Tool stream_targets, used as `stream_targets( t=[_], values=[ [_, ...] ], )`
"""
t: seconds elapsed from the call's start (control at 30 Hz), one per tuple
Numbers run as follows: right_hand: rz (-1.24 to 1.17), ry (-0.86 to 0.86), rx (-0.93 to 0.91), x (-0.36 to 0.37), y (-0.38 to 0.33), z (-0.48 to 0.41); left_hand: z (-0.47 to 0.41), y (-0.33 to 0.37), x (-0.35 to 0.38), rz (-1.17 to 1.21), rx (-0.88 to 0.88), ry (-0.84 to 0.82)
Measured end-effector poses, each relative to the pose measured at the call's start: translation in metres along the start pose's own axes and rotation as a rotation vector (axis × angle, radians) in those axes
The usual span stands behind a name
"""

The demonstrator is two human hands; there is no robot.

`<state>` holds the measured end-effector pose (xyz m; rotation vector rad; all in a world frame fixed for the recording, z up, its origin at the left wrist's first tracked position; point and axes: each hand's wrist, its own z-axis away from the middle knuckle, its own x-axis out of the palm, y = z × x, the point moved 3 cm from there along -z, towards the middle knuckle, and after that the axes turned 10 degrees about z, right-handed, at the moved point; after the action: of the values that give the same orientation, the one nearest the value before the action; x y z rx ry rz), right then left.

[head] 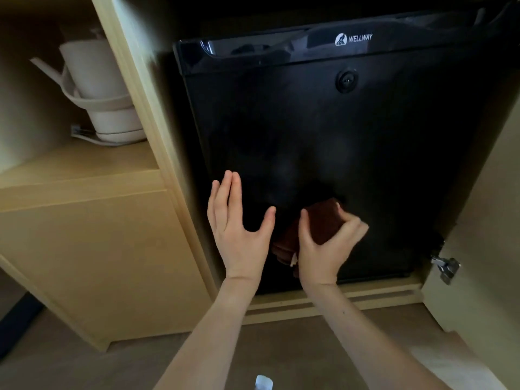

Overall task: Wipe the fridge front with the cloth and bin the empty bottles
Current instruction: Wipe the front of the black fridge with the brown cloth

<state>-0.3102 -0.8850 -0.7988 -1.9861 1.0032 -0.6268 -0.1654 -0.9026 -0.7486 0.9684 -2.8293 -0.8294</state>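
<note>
fridge (337,130) straight ahead of both hands, set in the cabinet (146,108) | cloth (323,223) under the right hand (323,249), against the fridge door, just right of the left hand (239,229) | kettle (98,88) on a shelf (84,164) up and left of the hands | hinge (446,267) right of the right hand

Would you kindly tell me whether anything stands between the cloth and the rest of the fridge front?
Only the left hand, open over the door's lower left, right beside the cloth gripped by the right hand. Upward the fridge front is bare up to its round lock.
</note>
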Motion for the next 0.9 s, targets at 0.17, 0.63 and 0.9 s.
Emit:
stream_targets(
  t=[0.17,0.63,0.9],
  values=[
    [0.141,-0.054,0.243,-0.027,0.051,0.042,0.001,0.006,0.003,0.000,-0.078,-0.008],
    [-0.031,-0.058,0.101,-0.012,0.026,0.022,0.006,0.013,0.006,-0.073,-0.079,-0.052],
    [0.011,-0.160,0.161,-0.034,0.044,0.034,0.004,0.017,0.009,-0.123,-0.100,-0.076]
  ],
)
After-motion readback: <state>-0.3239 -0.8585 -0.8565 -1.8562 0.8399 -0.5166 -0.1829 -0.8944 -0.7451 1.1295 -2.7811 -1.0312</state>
